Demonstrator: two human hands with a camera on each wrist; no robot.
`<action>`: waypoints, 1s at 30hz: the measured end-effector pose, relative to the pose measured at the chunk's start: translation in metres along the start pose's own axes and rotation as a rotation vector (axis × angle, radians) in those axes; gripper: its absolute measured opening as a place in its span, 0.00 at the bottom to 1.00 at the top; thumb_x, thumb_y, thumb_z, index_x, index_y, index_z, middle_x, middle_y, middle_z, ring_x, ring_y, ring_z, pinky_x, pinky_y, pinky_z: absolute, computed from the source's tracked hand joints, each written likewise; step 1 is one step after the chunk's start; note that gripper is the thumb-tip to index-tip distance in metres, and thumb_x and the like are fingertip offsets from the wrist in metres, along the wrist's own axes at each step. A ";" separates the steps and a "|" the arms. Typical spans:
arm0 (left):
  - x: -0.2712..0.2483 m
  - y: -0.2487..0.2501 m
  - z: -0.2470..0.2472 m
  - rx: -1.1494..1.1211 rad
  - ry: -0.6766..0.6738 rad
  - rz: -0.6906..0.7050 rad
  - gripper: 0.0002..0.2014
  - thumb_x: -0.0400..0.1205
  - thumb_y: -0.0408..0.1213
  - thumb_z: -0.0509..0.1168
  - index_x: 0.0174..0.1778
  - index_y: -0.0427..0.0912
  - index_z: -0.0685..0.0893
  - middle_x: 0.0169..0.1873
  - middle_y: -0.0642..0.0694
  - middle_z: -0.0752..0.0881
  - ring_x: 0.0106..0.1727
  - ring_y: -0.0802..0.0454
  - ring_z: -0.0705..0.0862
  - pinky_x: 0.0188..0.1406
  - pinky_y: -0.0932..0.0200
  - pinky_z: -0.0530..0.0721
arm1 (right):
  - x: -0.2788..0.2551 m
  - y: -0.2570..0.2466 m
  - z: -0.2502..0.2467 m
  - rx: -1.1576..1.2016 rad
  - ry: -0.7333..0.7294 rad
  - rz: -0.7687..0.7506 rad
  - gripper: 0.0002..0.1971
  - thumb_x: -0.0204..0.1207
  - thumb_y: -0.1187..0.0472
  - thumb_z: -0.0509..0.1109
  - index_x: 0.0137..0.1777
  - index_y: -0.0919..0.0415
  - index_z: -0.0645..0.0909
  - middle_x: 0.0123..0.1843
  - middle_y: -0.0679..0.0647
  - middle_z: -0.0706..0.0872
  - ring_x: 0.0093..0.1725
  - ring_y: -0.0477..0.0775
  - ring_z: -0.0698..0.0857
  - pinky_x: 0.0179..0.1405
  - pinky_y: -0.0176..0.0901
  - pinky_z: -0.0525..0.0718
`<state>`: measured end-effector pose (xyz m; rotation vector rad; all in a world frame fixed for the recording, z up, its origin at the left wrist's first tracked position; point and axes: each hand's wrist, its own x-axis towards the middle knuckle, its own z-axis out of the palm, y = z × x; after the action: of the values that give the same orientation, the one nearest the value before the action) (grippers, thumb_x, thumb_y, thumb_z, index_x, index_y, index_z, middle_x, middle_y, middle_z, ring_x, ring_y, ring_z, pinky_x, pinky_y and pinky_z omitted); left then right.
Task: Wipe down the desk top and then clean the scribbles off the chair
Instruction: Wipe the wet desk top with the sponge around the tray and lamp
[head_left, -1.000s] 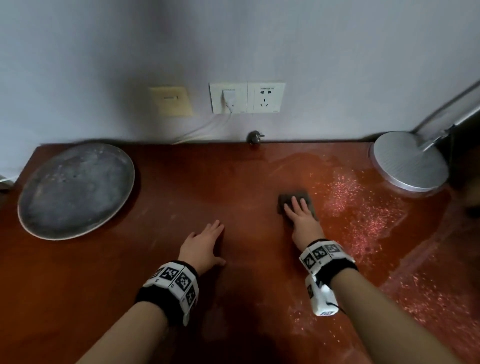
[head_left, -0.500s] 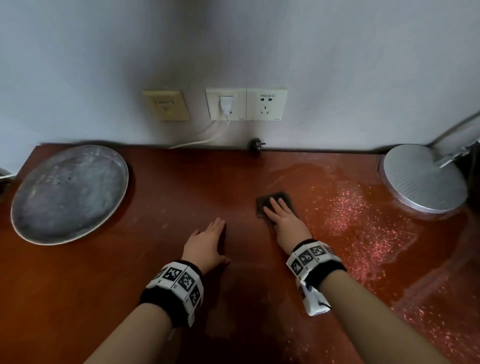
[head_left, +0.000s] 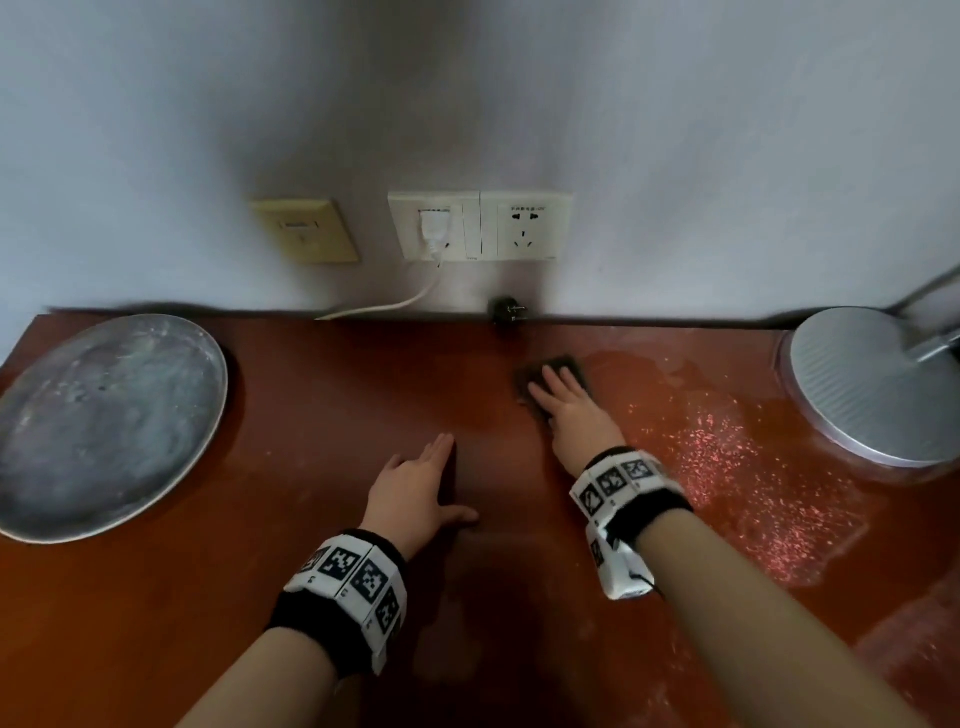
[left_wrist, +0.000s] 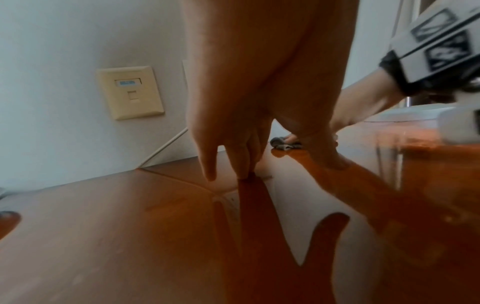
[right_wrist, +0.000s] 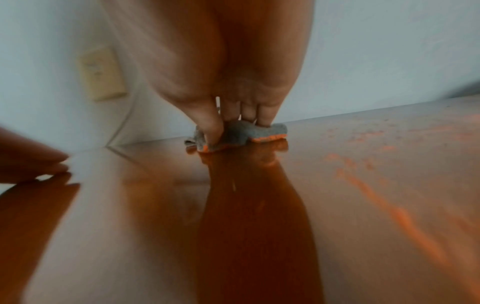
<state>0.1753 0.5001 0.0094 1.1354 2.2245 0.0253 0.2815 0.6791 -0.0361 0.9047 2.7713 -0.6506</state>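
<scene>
A small grey cloth (head_left: 524, 384) lies on the glossy red-brown desk top (head_left: 311, 415), close to the wall. My right hand (head_left: 566, 410) presses down on it with straight fingers; the right wrist view shows the cloth (right_wrist: 270, 131) bunched under the fingertips (right_wrist: 263, 119) and thumb. My left hand (head_left: 415, 483) rests flat on the desk, fingers together, a hand's width to the left of the right one. In the left wrist view its fingertips (left_wrist: 242, 172) touch the wood, with the cloth (left_wrist: 284, 145) beyond them. No chair is in view.
A wet, speckled patch (head_left: 727, 467) spreads to the right of the cloth. A round metal tray (head_left: 104, 421) sits at the left edge, a round lamp base (head_left: 872, 384) at the right. Wall sockets (head_left: 480, 226), a white cable (head_left: 395, 306) and a dark plug (head_left: 506, 312) line the back.
My right hand has slid the cloth left, out of the wet patch, then forward toward the wall. The left hand has stayed where it was.
</scene>
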 end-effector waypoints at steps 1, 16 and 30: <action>0.003 0.002 -0.001 -0.005 0.012 0.004 0.46 0.77 0.56 0.67 0.83 0.48 0.46 0.82 0.48 0.56 0.80 0.50 0.61 0.78 0.55 0.57 | 0.010 0.007 -0.006 0.012 0.008 0.035 0.31 0.80 0.71 0.56 0.81 0.50 0.57 0.85 0.48 0.48 0.83 0.49 0.45 0.79 0.42 0.52; 0.083 0.045 -0.017 -0.012 0.067 0.123 0.40 0.82 0.42 0.64 0.83 0.42 0.46 0.83 0.47 0.45 0.83 0.54 0.45 0.80 0.56 0.47 | 0.062 0.031 -0.033 -0.023 -0.027 -0.044 0.35 0.76 0.75 0.58 0.81 0.51 0.58 0.85 0.49 0.49 0.83 0.50 0.45 0.82 0.45 0.48; 0.140 0.100 -0.002 0.234 0.166 0.177 0.25 0.89 0.41 0.43 0.83 0.42 0.49 0.83 0.37 0.46 0.84 0.42 0.44 0.81 0.52 0.52 | -0.017 0.125 -0.057 -0.161 -0.128 0.167 0.44 0.74 0.37 0.65 0.82 0.42 0.41 0.84 0.50 0.35 0.83 0.54 0.36 0.82 0.56 0.45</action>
<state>0.1865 0.6661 -0.0335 1.5049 2.3093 -0.0714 0.3688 0.7858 -0.0250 1.0081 2.5585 -0.4349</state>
